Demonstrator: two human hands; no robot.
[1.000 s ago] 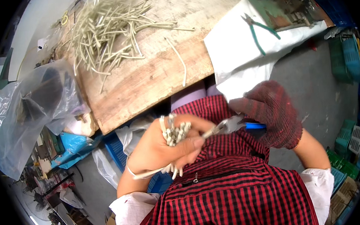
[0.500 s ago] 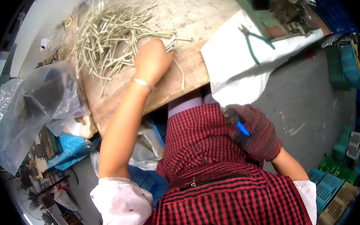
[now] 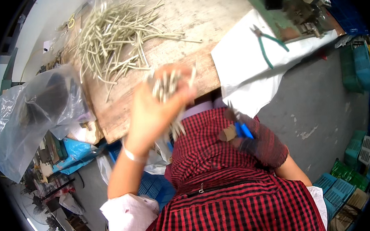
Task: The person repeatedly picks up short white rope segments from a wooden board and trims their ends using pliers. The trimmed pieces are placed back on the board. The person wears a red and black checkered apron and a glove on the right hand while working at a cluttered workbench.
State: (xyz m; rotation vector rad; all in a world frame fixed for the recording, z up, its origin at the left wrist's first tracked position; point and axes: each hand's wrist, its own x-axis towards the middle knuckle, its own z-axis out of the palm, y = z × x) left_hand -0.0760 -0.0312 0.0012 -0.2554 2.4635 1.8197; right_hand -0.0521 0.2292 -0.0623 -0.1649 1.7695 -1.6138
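My bare left hand (image 3: 148,111), smeared by motion, is closed around a bundle of short pale wires (image 3: 166,86) above the front edge of the wooden tabletop (image 3: 187,13). The ends of the bundle stick up past my fingers, and others hang below the palm. My right hand (image 3: 263,142) wears a dark red and grey knitted glove and is closed on blue-handled pliers (image 3: 245,131) in front of my lap, jaws pointing up. A large loose pile of the same pale greenish wires (image 3: 108,44) lies on the tabletop beyond my left hand.
Green-handled pliers (image 3: 262,47) lie on a white sheet (image 3: 237,65) draped over the table's right side. A metal fixture (image 3: 306,17) stands at the far right. Clear plastic bags (image 3: 36,112) hang on the left. Plastic baskets (image 3: 338,191) line the floor at right.
My left hand has drawn back from the pile toward me, bringing a bundle of wires, and has turned so the bundle shows. My right hand has shifted slightly, still holding the blue-handled pliers.
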